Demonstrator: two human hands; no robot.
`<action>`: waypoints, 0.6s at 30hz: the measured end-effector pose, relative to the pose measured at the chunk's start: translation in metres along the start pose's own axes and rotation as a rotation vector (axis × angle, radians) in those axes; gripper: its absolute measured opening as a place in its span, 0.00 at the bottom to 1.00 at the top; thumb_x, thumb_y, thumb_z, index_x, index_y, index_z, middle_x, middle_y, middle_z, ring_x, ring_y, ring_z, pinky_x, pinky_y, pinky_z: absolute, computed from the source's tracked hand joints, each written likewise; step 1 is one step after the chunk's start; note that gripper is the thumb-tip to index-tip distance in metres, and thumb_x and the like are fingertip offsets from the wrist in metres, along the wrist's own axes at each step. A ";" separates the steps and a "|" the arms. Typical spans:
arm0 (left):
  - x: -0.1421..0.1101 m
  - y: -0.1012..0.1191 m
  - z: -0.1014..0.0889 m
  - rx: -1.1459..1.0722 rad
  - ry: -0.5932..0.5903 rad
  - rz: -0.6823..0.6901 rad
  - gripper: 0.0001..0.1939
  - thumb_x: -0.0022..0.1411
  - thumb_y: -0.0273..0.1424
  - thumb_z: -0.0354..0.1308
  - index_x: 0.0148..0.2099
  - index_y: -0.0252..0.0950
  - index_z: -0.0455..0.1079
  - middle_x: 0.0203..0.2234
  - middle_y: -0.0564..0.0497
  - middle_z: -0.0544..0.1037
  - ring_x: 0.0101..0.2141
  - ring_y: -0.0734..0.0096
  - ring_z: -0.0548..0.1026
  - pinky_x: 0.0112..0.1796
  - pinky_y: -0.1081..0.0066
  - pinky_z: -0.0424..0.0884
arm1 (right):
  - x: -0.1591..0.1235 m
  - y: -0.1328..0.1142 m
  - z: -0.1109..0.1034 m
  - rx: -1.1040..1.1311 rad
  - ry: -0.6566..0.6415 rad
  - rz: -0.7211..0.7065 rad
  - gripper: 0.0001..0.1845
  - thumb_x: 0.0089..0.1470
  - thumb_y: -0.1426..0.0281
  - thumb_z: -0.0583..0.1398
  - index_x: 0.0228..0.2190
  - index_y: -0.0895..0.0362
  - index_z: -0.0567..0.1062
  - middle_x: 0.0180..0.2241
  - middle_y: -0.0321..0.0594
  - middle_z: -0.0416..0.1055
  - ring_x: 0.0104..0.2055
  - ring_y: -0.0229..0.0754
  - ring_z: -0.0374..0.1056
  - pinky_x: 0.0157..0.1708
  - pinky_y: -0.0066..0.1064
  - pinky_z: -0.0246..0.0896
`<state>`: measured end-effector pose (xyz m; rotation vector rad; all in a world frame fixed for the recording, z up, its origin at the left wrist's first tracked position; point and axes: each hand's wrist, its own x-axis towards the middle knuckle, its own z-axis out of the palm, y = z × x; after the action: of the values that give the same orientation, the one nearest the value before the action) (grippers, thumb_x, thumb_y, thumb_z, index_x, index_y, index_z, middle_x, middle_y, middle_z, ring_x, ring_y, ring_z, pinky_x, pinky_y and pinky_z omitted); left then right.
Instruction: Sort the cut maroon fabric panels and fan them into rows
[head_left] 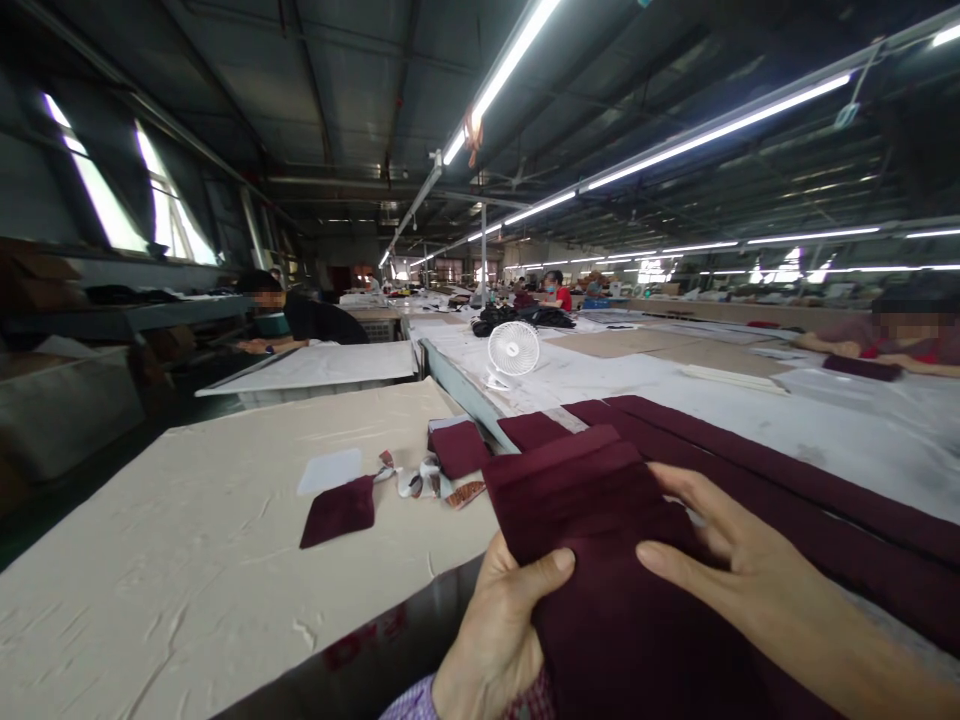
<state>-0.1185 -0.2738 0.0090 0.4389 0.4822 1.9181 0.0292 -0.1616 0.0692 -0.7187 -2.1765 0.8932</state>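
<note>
A folded maroon cloth (592, 520), several layers thick, sits between both hands in front of the person. The left hand (491, 640) is closed on it, thumb on top of the layers and fingers curled beneath. The right hand (720, 560) lies open across the upper layer, its fingers spread and not pinching. This seems a sound hold: a firm thumb keeps the layers from slipping, while a flat hand can smooth them without dragging the edges out of line.

Long maroon strips (757, 470) lie just beyond the hands on a white-covered table (637, 420). A smaller folded maroon piece (457, 448) rests near the corner of a beige-covered table (165, 560), close to a maroon square (337, 511), a white card (330, 471) and some printed scraps (424, 480). A small white fan (514, 347) stands farther along. A co-worker (900, 335) works at the right, and another (315, 320) sits at the left.
</note>
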 end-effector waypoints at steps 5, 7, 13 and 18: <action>-0.002 0.011 0.002 0.028 -0.002 -0.036 0.29 0.48 0.18 0.71 0.54 0.34 0.76 0.37 0.41 0.86 0.40 0.54 0.84 0.49 0.56 0.76 | -0.006 0.006 -0.005 -0.199 0.062 -0.303 0.17 0.55 0.56 0.65 0.46 0.41 0.80 0.64 0.39 0.62 0.62 0.57 0.65 0.54 0.48 0.71; -0.003 0.013 0.004 0.035 -0.008 -0.047 0.30 0.47 0.19 0.71 0.55 0.34 0.76 0.37 0.41 0.86 0.39 0.54 0.84 0.49 0.56 0.77 | -0.007 0.003 -0.006 -0.276 0.010 -0.379 0.11 0.56 0.54 0.64 0.40 0.42 0.83 0.63 0.38 0.64 0.63 0.58 0.62 0.60 0.53 0.64; -0.004 0.013 0.007 0.063 -0.012 -0.043 0.25 0.47 0.19 0.71 0.50 0.33 0.78 0.36 0.42 0.86 0.35 0.57 0.84 0.47 0.57 0.77 | 0.001 -0.003 -0.007 -0.220 -0.063 -0.138 0.17 0.47 0.49 0.66 0.34 0.46 0.82 0.58 0.42 0.68 0.61 0.60 0.65 0.60 0.54 0.62; -0.002 0.014 0.004 0.063 -0.015 -0.028 0.17 0.47 0.19 0.71 0.42 0.34 0.80 0.34 0.43 0.86 0.34 0.58 0.84 0.47 0.56 0.77 | 0.003 -0.001 -0.006 -0.119 -0.116 0.031 0.15 0.40 0.55 0.68 0.32 0.46 0.82 0.56 0.43 0.69 0.59 0.61 0.65 0.59 0.55 0.62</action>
<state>-0.1269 -0.2806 0.0195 0.4840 0.5374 1.8754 0.0320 -0.1576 0.0744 -0.7770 -2.3431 0.8451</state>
